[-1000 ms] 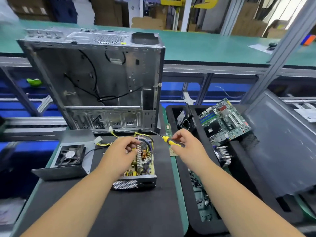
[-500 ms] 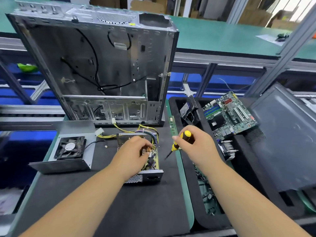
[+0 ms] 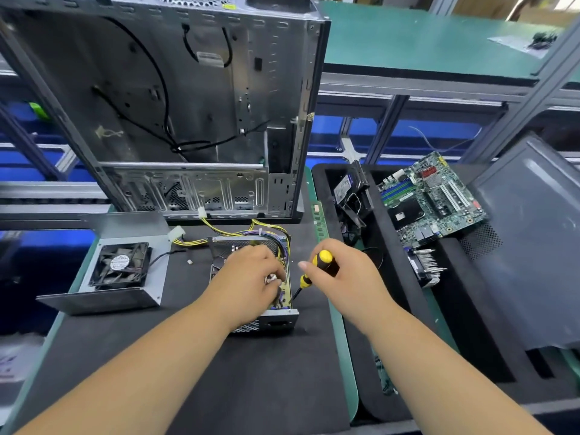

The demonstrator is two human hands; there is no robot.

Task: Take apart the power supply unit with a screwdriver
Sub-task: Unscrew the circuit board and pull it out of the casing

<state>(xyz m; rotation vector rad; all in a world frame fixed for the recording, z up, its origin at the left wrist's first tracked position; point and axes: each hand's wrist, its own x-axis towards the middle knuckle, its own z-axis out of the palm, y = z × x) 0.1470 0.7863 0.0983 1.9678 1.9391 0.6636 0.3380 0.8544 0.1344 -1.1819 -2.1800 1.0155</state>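
The opened power supply unit (image 3: pixel 270 321) lies on the black mat with its circuit board and yellow and purple wires exposed. My left hand (image 3: pixel 248 281) rests on the board, fingers curled down among the components. My right hand (image 3: pixel 345 277) grips a yellow and black screwdriver (image 3: pixel 320 265), held steeply with its tip at the board's near right corner. The unit's removed metal cover with the black fan (image 3: pixel 120 266) lies to the left, joined by a black wire.
An empty grey computer case (image 3: pixel 175 98) stands upright behind the unit. A black tray (image 3: pixel 405 356) on the right holds a green motherboard (image 3: pixel 430 196), a heatsink and other parts. A small screw (image 3: pixel 189 262) lies on the black mat (image 3: pixel 251 387).
My right hand has swung the screwdriver from pointing away and flat to steeply downward, bringing its tip to the board's near right corner. My left hand stayed on the board.
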